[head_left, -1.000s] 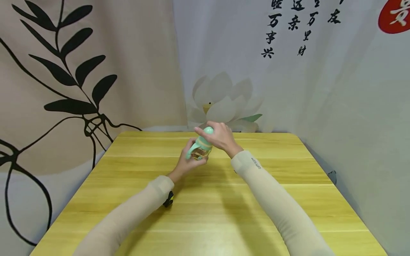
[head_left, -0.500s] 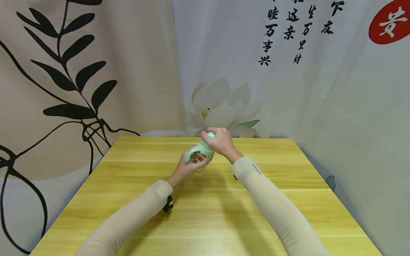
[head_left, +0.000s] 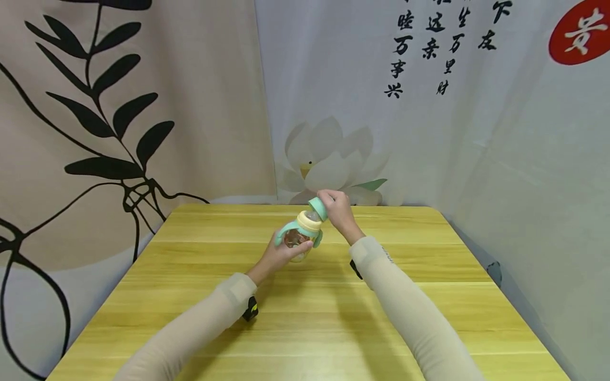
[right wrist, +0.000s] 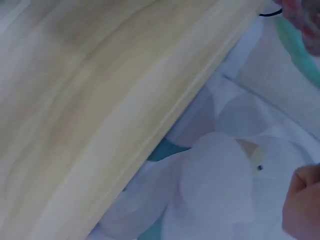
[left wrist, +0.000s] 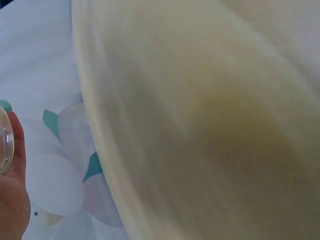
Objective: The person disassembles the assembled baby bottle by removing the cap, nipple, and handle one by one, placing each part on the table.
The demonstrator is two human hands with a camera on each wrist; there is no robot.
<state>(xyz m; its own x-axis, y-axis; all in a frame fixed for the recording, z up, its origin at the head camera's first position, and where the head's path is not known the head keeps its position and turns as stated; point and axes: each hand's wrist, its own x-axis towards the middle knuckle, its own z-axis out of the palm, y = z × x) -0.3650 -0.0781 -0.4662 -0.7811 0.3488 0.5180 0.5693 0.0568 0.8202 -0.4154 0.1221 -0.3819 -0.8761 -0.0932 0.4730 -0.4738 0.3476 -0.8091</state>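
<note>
In the head view, my left hand grips a clear baby bottle tilted above the table, fingers and thumb around its body. The bottle has a yellow collar and two mint green side handles. My right hand pinches a mint green cap, which sits askew just over the bottle's clear teat. At the left edge of the left wrist view, the bottle's round base rests against my left hand. The right wrist view catches part of my right hand and a green handle.
The wooden table spreads beneath both forearms, its far edge close behind the hands. Printed fabric hangs behind and to the sides. A black wrist device is on the left forearm.
My right hand has drawn the cap up and to the right off the collar, exposing the teat. My left hand keeps its hold on the bottle, slightly lower in the head view.
</note>
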